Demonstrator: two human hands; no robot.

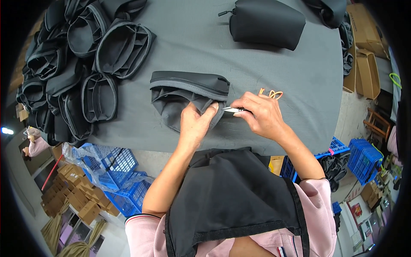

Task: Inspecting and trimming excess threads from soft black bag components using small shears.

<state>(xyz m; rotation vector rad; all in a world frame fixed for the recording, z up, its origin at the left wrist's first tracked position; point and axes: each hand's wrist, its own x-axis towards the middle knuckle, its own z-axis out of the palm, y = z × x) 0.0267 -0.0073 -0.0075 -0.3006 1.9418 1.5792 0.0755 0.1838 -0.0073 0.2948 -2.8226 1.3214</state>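
Observation:
An open black zip pouch (pixel 171 103) lies on the grey table in front of me, its zipper edge facing up and its lining showing. My left hand (pixel 195 122) grips the pouch's right side near the end of the zipper, with the fingers partly inside the opening. In my right hand (pixel 262 112) are small thread snips (pixel 232 109), their pale metal tips pointing left, close to the pouch edge. An orange and yellow looped cord (pixel 274 94) shows behind the right hand; whether it is tied to the snips I cannot tell.
Several open black pouches (pixel 124 49) are heaped at the left of the table (pixel 188 51). A closed black pouch (pixel 267 23) stands at the far right. Blue plastic crates (pixel 115 167) sit below the table's left front edge, and cardboard boxes (pixel 367 73) stand beyond its right edge.

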